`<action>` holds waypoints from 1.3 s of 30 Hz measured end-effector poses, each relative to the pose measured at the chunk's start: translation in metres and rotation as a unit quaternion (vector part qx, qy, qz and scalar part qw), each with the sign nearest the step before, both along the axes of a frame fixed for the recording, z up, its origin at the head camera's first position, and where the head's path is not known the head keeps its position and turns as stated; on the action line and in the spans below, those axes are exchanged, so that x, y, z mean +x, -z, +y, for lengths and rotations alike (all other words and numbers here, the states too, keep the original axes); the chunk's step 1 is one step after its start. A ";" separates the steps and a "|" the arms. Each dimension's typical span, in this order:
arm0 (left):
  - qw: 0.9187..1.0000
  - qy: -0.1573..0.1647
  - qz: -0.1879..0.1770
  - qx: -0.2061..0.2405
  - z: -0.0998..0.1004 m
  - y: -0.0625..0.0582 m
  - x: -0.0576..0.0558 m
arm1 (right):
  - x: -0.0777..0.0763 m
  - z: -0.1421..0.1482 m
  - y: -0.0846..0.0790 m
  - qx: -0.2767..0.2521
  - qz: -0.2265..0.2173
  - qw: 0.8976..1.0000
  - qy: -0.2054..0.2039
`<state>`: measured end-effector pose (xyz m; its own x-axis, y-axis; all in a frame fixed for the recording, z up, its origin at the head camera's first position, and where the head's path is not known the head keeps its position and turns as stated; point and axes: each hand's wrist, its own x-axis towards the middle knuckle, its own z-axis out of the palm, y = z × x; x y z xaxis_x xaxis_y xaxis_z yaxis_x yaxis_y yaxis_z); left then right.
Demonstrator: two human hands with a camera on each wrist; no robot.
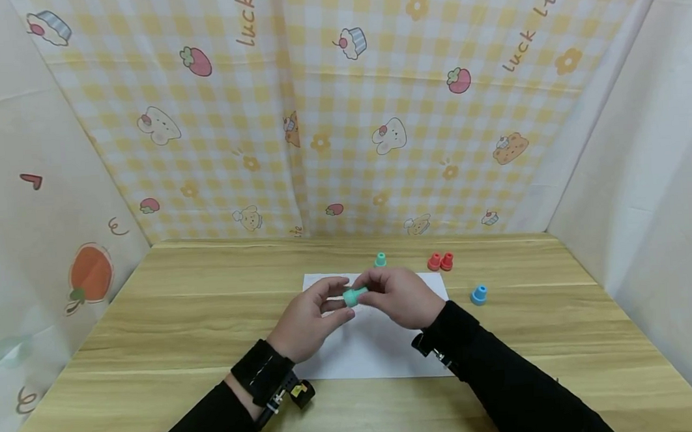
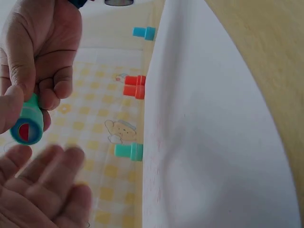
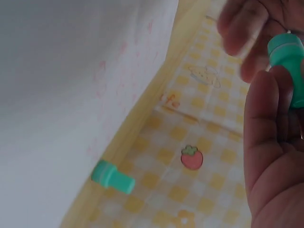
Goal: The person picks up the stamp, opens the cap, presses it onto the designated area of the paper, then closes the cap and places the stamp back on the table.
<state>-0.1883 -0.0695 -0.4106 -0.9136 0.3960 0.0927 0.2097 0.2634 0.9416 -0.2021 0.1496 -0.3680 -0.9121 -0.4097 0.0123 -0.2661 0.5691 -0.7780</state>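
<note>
Two black sleeves (image 1: 525, 376) reach in from the bottom edge, nearest the camera, each ending in a black wrist strap (image 1: 263, 372) with a small device fixed below it; beyond them a white sheet of paper (image 1: 383, 357) lies on the wooden table (image 1: 152, 330), its far part partly hidden by the hands (the right wrist view shows faint reddish marks on it); past its far edge a second teal stamp (image 1: 380, 259) stands upright, just behind the right hand; two red stamps (image 1: 441, 262) stand side by side farther right, and a blue stamp (image 1: 478, 294) stands nearer, off the paper's right side; a yellow checked cloth (image 1: 339, 79) hangs behind everything. The right hand (image 1: 400, 298) pinches the narrow end of a teal stamp (image 1: 351, 298), thumb against fingers, holding it tilted above the paper, between the two hands; its wide end points toward the left hand, and the left wrist view shows a red shape (image 2: 23, 132) on that face; the left hand (image 1: 310, 319) spreads loosely around this end, fingers and thumb apart, with no grip on it, though whether a fingertip touches it I cannot tell.
</note>
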 end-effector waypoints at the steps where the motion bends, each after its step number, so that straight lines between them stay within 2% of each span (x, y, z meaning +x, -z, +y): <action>1: 1.000 -0.002 0.000 -0.013 -0.001 0.000 0.000 | -0.003 0.002 -0.003 0.010 0.001 1.000 0.010; 5: 0.996 -0.020 0.009 -0.085 -0.004 0.000 0.000 | -0.023 0.012 -0.012 0.064 0.022 0.996 0.061; 8: 0.990 -0.029 0.016 -0.140 -0.005 0.000 -0.001 | -0.043 0.024 -0.014 0.104 0.055 0.990 0.081; 10: 0.985 -0.031 0.018 -0.171 -0.005 0.000 -0.002 | -0.056 0.030 -0.014 0.131 0.072 0.985 0.086; 13: 0.976 -0.030 0.031 -0.214 -0.007 0.002 -0.004 | -0.070 0.036 -0.012 0.171 0.070 0.978 0.096; 19: 0.957 -0.026 0.048 -0.284 -0.009 0.003 -0.006 | -0.089 0.036 -0.001 0.251 0.083 0.959 0.098; 22: 0.951 -0.023 0.051 -0.304 -0.009 0.003 -0.006 | -0.096 0.036 0.005 0.269 0.089 0.954 0.096; 27: 0.947 -0.021 0.053 -0.317 -0.008 0.003 -0.006 | -0.104 0.035 0.016 0.271 0.063 0.955 0.101; 31: 0.945 -0.019 0.051 -0.321 -0.007 0.003 -0.006 | -0.106 0.035 0.021 0.266 0.046 0.957 0.106; 39: 0.946 -0.022 0.051 -0.319 -0.008 0.002 -0.005 | -0.107 0.033 0.024 0.259 0.042 0.959 0.104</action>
<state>-0.1933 -0.0777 -0.4128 -0.9297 0.3626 -0.0643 0.2659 0.7820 0.5637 -0.3094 0.1824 -0.3924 -0.9796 -0.1898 -0.0664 -0.1542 0.9209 -0.3581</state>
